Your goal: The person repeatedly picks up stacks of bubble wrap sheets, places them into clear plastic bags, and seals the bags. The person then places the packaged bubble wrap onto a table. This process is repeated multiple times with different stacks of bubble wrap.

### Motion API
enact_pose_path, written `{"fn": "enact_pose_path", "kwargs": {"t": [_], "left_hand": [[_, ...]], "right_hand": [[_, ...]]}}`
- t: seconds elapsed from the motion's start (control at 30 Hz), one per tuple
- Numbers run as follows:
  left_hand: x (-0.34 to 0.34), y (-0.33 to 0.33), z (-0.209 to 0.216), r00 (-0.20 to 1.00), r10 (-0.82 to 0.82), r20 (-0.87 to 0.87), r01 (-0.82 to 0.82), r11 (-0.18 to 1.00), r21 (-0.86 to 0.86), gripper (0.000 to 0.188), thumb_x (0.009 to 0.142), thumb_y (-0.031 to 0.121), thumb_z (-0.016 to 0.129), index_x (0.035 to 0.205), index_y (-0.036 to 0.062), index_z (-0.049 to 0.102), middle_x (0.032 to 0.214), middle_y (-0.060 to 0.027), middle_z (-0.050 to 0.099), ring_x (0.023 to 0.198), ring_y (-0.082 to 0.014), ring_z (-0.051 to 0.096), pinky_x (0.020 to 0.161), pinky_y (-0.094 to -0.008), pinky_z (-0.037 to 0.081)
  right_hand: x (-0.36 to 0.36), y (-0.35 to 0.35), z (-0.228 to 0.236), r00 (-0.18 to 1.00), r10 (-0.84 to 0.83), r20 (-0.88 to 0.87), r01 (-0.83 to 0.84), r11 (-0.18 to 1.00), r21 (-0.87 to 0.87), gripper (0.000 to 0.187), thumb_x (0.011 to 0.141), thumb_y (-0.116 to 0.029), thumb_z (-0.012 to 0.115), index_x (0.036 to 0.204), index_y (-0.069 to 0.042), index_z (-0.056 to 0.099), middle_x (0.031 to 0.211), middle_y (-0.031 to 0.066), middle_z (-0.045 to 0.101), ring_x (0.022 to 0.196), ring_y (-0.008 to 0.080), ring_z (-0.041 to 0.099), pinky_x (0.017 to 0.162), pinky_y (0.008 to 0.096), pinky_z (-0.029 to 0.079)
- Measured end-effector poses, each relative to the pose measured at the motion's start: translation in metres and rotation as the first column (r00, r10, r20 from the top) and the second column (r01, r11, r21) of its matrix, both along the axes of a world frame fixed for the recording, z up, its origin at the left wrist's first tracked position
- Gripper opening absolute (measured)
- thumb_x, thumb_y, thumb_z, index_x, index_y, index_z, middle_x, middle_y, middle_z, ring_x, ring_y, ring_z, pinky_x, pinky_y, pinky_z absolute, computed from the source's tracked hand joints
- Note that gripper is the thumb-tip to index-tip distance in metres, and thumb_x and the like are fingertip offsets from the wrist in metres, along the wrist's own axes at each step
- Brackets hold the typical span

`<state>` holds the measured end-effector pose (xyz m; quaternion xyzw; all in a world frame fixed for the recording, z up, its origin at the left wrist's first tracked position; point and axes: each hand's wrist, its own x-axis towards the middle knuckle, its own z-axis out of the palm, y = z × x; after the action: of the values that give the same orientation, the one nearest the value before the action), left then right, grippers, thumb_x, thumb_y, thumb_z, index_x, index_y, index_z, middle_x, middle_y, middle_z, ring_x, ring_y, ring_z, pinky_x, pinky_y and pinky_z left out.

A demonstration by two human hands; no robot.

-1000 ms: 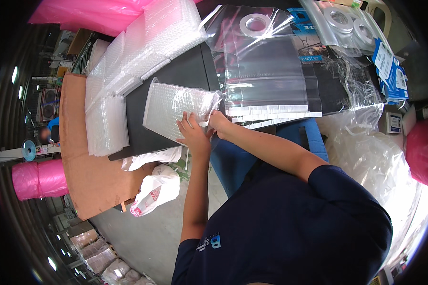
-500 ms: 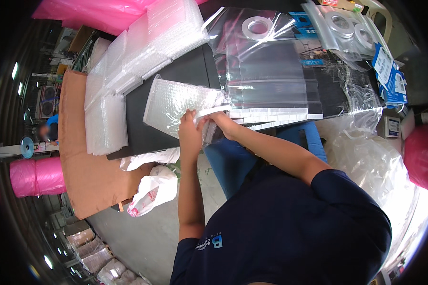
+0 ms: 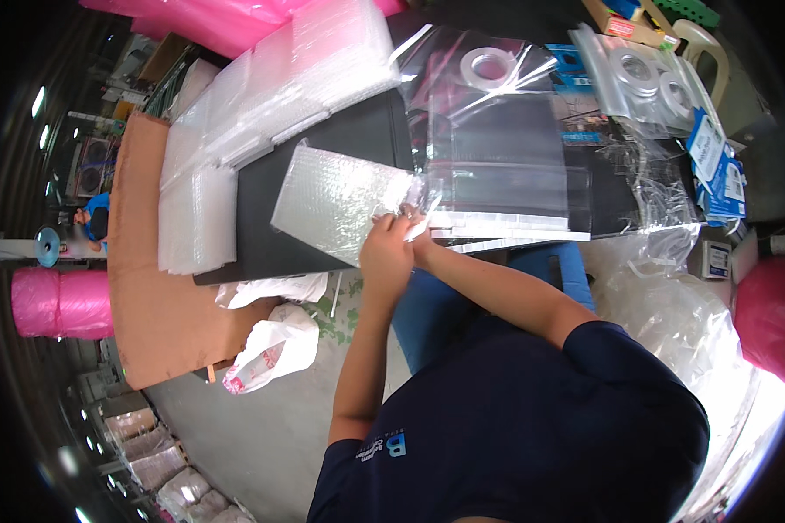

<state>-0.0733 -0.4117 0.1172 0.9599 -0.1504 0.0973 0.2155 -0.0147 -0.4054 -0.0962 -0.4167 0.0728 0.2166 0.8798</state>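
Observation:
A bubble-wrap pouch (image 3: pixel 331 196) lies slanted on the black table, its right end under my hands. My left hand (image 3: pixel 387 246) is closed on the pouch's right end, fingertips bunched near the edge. Close against it, my right hand (image 3: pixel 422 248) is closed at the same edge, its fingers partly hidden behind the left. A short white strip (image 3: pixel 419 228) sticks out beside the fingers; which hand grips it is unclear. Just right of the hands, several white strips (image 3: pixel 506 227) run along the near edge of clear plastic sheets (image 3: pixel 497 166).
Stacked bubble-wrap pouches (image 3: pixel 197 218) line the table's left side. A tape roll (image 3: pixel 487 68) rests on the clear sheets, with more rolls (image 3: pixel 634 71) at the far right. A brown board (image 3: pixel 139 305) stands left, a white plastic bag (image 3: pixel 275 349) below. Another person (image 3: pixel 96 220) is far left.
Both hands have shifted right and drawn together at the pouch's end. The white strip that stretched between them now shows only as a short piece. The pouch has moved slightly right.

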Motion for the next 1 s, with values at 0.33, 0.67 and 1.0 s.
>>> {"fn": "enact_pose_path", "kwargs": {"t": [0.33, 0.67, 1.0], "left_hand": [[0.009, 0.035, -0.002, 0.921, -0.137, -0.364, 0.019, 0.951, -0.308, 0.033, 0.084, 0.018, 0.055, 0.114, 0.0028, 0.058, 0.107, -0.0191, 0.06, 0.098, -0.0373, 0.057, 0.086, -0.0431, 0.044], [0.026, 0.053, -0.065, 0.874, 0.485, 0.025, -0.443, 0.774, 0.453, 0.078, 0.079, 0.059, 0.054, 0.145, 0.0299, 0.023, 0.154, -0.0009, 0.011, 0.138, -0.0409, 0.01, 0.097, -0.0742, 0.013], [0.037, 0.065, -0.062, 0.88, 0.468, -0.082, -0.395, 0.815, 0.424, 0.08, 0.079, 0.056, 0.057, 0.145, 0.0275, 0.023, 0.154, -0.0021, 0.009, 0.138, -0.0424, 0.007, 0.094, -0.0763, 0.012]], "right_hand": [[-0.006, -0.007, 0.024, 0.88, 0.385, 0.277, -0.026, 0.622, -0.782, 0.048, 0.087, -0.043, 0.057, 0.111, -0.001, 0.054, 0.106, 0.0214, 0.058, 0.101, 0.0287, 0.056, 0.09, 0.0384, 0.044], [-0.016, -0.438, 0.164, 0.525, -0.304, 0.795, 0.792, -0.168, -0.587, 0.013, 0.065, -0.001, 0.065, 0.077, -0.003, 0.066, 0.078, 0.0157, 0.064, 0.071, 0.0299, 0.062, 0.064, 0.0362, 0.05], [0.028, -0.627, 0.09, 0.845, -0.341, 0.411, 0.183, -0.538, -0.823, 0.044, 0.08, -0.039, 0.064, 0.12, -0.022, 0.06, 0.139, 0.0154, 0.041, 0.127, 0.0527, 0.028, 0.093, 0.0747, 0.021]]}}
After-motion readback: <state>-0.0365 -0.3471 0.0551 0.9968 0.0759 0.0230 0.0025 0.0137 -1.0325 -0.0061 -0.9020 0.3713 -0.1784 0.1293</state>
